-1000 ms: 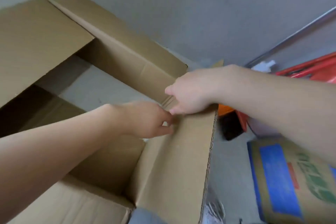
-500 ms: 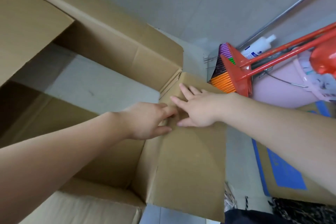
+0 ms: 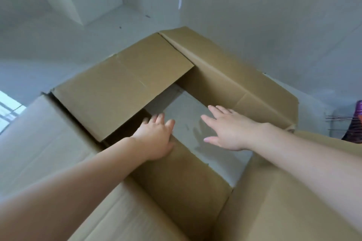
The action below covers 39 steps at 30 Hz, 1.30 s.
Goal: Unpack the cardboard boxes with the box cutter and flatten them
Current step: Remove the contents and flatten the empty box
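Fingers [image 3: 217,112] of the right hand [image 3: 229,131] are stretched out straight and slightly spread, gripping nothing; they hover over the bare grey floor [image 3: 188,115] that shows through the middle of the cardboard box [image 3: 121,88]. Whether they touch anything cannot be told, though a soft shadow lies on the floor just under them. The left hand [image 3: 156,139] is likewise released, its fingers straight, and its palm lies on the edge of the near flap [image 3: 176,178], where that flap meets the opening.

Outward from the fingertips, the box rings both hands: it has no bottom closed and sits as an open sleeve on the floor. Ahead and to the left of the left fingers a wide flap leans inward over the opening. Ahead and to the right of the right fingers runs the far wall [image 3: 231,76], its long axis slanting away up-left to down-right. That wall is nearer the right hand; the inward-leaning flap is nearer the left.

Judging by this, the box is emptied and cut, and flattening is the step in hand. The coming move likely turns on pressing the walls outward and down along that slanting axis.

No box cutter is in view. At the far right edge, something purple and dark [image 3: 358,119] stands well apart.
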Tool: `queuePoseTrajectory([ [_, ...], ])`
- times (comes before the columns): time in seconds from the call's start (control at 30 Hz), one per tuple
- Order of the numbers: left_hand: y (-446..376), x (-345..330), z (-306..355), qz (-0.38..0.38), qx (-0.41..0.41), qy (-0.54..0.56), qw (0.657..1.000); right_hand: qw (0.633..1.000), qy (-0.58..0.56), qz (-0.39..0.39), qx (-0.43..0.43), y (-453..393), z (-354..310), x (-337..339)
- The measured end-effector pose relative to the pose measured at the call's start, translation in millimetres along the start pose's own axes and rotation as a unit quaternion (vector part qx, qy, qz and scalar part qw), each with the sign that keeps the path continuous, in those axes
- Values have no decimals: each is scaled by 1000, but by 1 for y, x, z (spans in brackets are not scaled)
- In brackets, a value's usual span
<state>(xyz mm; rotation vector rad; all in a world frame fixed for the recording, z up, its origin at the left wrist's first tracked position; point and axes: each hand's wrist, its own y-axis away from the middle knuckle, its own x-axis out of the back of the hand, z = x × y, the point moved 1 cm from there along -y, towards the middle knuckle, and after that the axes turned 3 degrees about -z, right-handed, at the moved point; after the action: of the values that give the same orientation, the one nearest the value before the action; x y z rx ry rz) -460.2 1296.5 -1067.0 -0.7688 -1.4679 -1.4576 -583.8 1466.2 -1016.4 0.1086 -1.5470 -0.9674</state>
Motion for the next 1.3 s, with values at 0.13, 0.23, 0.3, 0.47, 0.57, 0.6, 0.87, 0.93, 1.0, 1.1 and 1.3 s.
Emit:
queuePoseTrajectory([
  [0.13,24,14,-29,25,46,21,998,999,15,29,32,-20,-27,20],
  [0.23,41,32,-35,96,13,37,995,996,19,74,42,-26,-40,40],
  [0.3,51,48,-41,162,-10,16,987,993,34,102,45,-27,-44,56],
  [0.47,56,110,-99,309,3,42,950,987,61,144,31,-35,-52,107],
  [0.57,50,128,-140,329,84,77,937,988,67,137,25,-42,-60,128],
  [0.6,48,127,-153,328,112,85,934,988,71,135,25,-45,-63,133],
  [0.87,39,68,-223,188,249,71,947,988,105,109,9,-66,-80,144],
  [0.93,38,51,-225,147,258,89,951,989,107,99,4,-69,-81,140],
  [1.0,38,44,-225,142,269,120,945,990,106,91,2,-69,-80,133],
  [1.1,42,48,-223,165,275,103,942,991,103,79,-3,-63,-72,122],
  [1.3,60,55,-159,158,157,25,974,993,81,74,-39,-39,-32,108],
])
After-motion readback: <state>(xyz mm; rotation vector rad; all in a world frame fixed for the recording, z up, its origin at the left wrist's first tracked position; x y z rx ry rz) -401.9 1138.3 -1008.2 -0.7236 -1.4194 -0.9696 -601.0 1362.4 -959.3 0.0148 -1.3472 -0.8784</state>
